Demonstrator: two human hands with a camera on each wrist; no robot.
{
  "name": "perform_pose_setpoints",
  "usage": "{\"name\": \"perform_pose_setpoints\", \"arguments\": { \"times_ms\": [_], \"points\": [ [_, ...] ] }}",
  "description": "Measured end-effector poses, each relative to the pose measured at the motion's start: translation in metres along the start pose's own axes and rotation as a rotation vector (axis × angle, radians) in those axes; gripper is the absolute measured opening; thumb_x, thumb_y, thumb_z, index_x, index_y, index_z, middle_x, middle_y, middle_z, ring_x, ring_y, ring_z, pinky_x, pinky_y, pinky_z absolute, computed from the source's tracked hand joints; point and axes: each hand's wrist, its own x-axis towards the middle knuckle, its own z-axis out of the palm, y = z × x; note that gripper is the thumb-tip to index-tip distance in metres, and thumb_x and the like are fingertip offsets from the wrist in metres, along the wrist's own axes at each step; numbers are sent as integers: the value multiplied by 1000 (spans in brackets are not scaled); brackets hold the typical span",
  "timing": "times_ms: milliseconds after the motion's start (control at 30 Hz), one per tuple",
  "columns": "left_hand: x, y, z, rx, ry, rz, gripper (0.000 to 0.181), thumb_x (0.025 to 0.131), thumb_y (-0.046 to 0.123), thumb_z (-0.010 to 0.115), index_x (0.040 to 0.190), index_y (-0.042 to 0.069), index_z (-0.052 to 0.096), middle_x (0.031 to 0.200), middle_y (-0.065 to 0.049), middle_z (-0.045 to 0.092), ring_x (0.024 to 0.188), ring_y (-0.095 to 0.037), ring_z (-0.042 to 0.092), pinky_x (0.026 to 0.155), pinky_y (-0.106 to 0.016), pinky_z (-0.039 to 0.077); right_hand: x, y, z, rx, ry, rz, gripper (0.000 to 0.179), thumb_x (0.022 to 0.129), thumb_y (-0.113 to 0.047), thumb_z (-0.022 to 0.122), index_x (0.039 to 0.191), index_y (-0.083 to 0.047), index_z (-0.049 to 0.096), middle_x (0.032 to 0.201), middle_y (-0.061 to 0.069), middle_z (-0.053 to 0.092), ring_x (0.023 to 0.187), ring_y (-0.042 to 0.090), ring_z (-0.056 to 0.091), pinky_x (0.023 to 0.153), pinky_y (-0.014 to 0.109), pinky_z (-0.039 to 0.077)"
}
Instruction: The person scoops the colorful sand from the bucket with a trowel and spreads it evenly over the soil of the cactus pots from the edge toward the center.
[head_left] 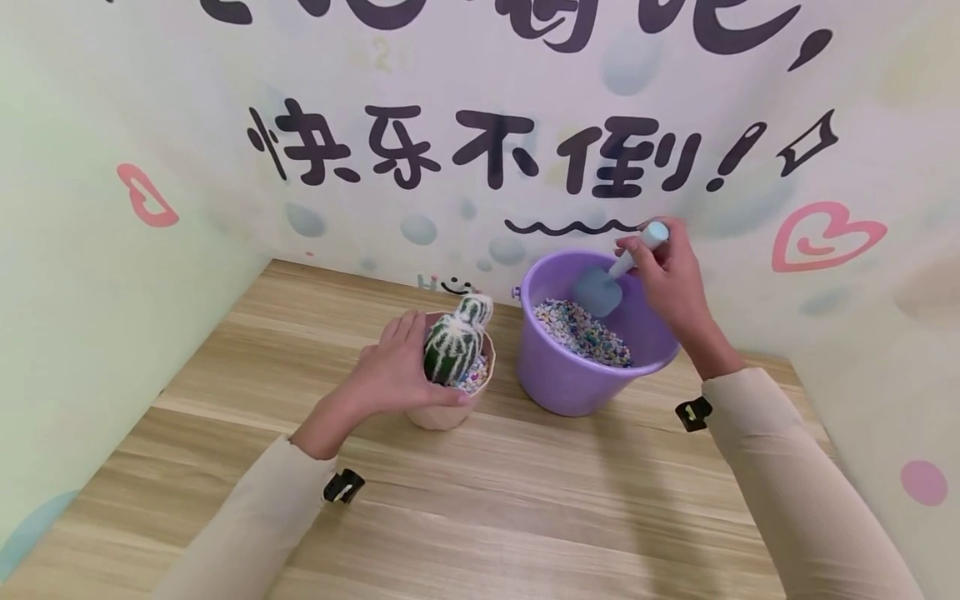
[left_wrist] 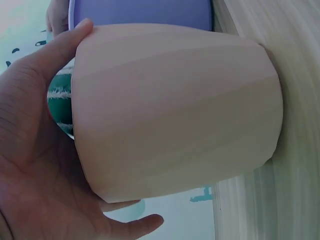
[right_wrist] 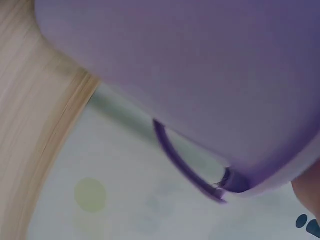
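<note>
In the head view my left hand [head_left: 393, 367] grips a pale pink plant pot [head_left: 441, 415] near its rim, thumb on the near side and fingers on the far side. A green cactus [head_left: 452, 348] with white fuzzy ribs leans in the pot, among small coloured pebbles [head_left: 474, 377]. The pot's faceted wall [left_wrist: 175, 115] fills the left wrist view. My right hand [head_left: 670, 271] holds a small blue-grey shovel [head_left: 597, 290] by its handle, blade down inside a purple bucket [head_left: 558, 375]. Multicoloured pebbles [head_left: 581, 333] lie in the bucket.
Pot and bucket stand side by side on a wood-grain table [head_left: 480, 517], close to the back wall. A printed white cloth [head_left: 450, 217] with dark lettering covers that wall. The bucket's purple handle [right_wrist: 182, 165] hangs down its far side in the right wrist view.
</note>
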Motion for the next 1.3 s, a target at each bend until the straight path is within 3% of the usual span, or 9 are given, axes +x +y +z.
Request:
{"name": "perform_pose_setpoints", "arguments": {
  "times_ms": [167, 267, 400, 467, 700, 933, 1100, 1300],
  "points": [
    [6, -6, -1, -58, 8, 93, 123, 61, 66, 79, 149, 0, 24, 148, -18, 32, 137, -36, 27, 100, -62, 40, 0, 12, 0, 17, -116, -62, 33, 100, -19, 53, 124, -2, 40, 117, 21, 64, 107, 15, 64, 86, 19, 52],
    [9, -9, -1, -105, 0, 135, 118, 61, 62, 81, 148, 3, 26, 149, -19, 31, 138, -37, 25, 105, -59, 37, -1, 16, -1, 28, -171, -73, 32, 101, -18, 52, 125, -1, 39, 117, 21, 65, 107, 17, 65, 87, 19, 51],
    [10, -11, -2, -148, -30, 121, 122, 61, 61, 81, 152, 5, 21, 159, -21, 14, 145, -39, 14, 106, -64, 33, -2, 19, -3, 46, -213, -61, 27, 102, -20, 48, 122, -5, 38, 115, 22, 66, 105, 20, 65, 88, 21, 50],
    [11, -11, -2, -157, -38, 117, 123, 61, 60, 82, 152, 6, 20, 160, -20, 12, 144, -38, 14, 104, -65, 35, -2, 20, -3, 57, -226, -53, 22, 103, -19, 46, 119, -7, 38, 113, 22, 65, 104, 20, 64, 88, 22, 50],
    [14, -12, -1, -167, -28, 118, 121, 60, 60, 83, 152, 9, 22, 159, -13, 17, 142, -33, 19, 102, -62, 38, -1, 24, -4, 80, -266, -50, 14, 104, -16, 43, 115, -9, 38, 108, 20, 65, 100, 20, 63, 87, 21, 48],
    [14, -14, -1, -170, -32, 113, 125, 61, 59, 83, 153, 6, 18, 161, -17, 11, 144, -36, 15, 104, -65, 35, 1, 27, -6, 123, -372, -42, 16, 102, -12, 48, 114, -2, 44, 104, 13, 67, 97, 22, 64, 85, 22, 52],
    [14, -14, -2, -165, -26, 127, 121, 61, 58, 82, 152, 7, 21, 158, -15, 19, 142, -34, 19, 103, -62, 37, 1, 29, -9, 176, -407, -30, 20, 102, -16, 49, 112, 1, 49, 100, 11, 68, 92, 22, 67, 83, 28, 55],
    [14, -14, -2, -157, -27, 120, 121, 61, 58, 82, 152, 7, 21, 158, -15, 18, 142, -34, 18, 103, -63, 37, 2, 30, -12, 201, -414, 2, 24, 103, -22, 49, 107, 2, 51, 92, 11, 69, 84, 22, 68, 75, 30, 57]
  ]
}}
